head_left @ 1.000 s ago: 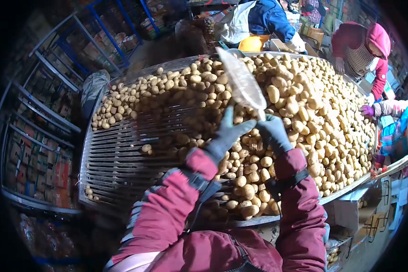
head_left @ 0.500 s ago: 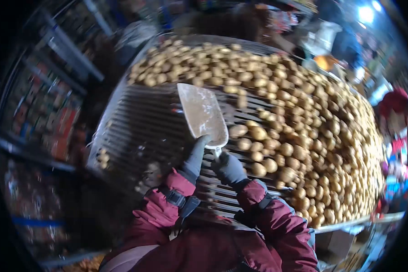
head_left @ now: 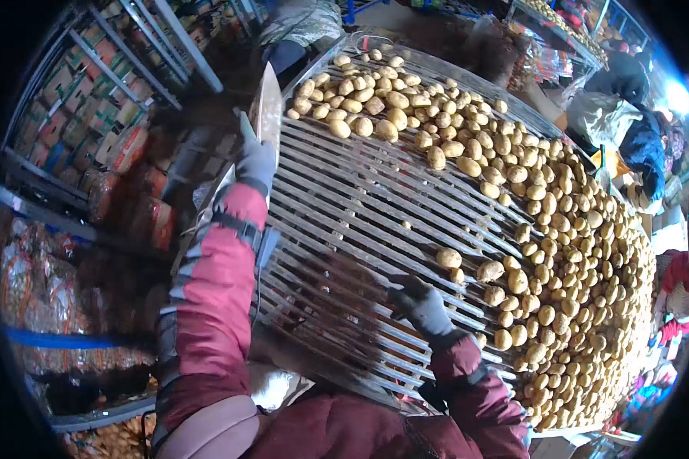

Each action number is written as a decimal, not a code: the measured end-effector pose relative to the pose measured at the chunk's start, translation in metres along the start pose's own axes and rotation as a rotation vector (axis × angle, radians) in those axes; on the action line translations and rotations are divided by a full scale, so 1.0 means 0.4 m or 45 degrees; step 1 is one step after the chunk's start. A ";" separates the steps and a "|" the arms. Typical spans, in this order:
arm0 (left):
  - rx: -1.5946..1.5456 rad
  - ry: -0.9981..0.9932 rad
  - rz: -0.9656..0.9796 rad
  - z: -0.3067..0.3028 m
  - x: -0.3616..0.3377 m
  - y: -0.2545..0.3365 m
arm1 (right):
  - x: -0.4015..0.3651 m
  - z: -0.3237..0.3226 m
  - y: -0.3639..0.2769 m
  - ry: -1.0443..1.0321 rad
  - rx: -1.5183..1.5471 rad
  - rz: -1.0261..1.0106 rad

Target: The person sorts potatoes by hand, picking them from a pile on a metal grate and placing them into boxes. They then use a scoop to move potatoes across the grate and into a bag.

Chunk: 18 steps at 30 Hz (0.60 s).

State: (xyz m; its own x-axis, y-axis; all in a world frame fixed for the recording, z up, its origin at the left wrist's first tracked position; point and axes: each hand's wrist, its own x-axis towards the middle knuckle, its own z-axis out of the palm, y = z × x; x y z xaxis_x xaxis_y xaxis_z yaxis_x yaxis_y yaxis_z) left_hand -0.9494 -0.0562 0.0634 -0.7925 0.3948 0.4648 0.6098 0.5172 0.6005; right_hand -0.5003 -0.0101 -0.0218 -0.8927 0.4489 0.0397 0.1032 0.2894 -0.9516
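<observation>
I have the slatted table (head_left: 337, 214) mid-view. Main potato heap (head_left: 582, 306) lies on its right side; a band of potatoes (head_left: 396, 117) runs along the far edge to the far-left corner. Loose potatoes (head_left: 448, 258) sit at the heap's left border. Left hand (head_left: 255, 162), with scoop (head_left: 269, 111), at the left rim; right hand (head_left: 427, 307) over near slats, left of heap. Boxes (head_left: 69, 126) left of table, bags (head_left: 46, 294) nearer. Person (head_left: 644, 153) beyond, far right.
</observation>
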 end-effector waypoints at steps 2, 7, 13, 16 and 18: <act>0.346 0.033 -0.050 0.102 0.081 -0.032 | -0.049 -0.019 0.014 0.125 0.305 0.336; 0.229 -0.067 -0.147 0.333 0.226 -0.079 | -0.171 -0.090 -0.095 0.487 0.698 0.734; -0.433 -0.289 0.040 0.502 0.227 -0.046 | -0.274 -0.137 -0.118 0.568 0.797 0.854; -0.293 -0.536 -0.300 0.440 0.120 0.206 | -0.319 -0.134 -0.118 0.664 0.887 0.803; -0.339 -0.326 -0.095 0.633 0.083 0.121 | -0.354 -0.134 -0.121 0.741 0.858 0.732</act>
State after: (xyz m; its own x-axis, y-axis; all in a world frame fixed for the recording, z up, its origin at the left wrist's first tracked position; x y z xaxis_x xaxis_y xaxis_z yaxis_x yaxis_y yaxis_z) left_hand -0.9470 0.1742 -0.0568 -0.7895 0.5580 0.2554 0.5029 0.3496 0.7905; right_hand -0.3553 -0.0426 0.0351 -0.4212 0.7567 -0.5000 0.0193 -0.5436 -0.8391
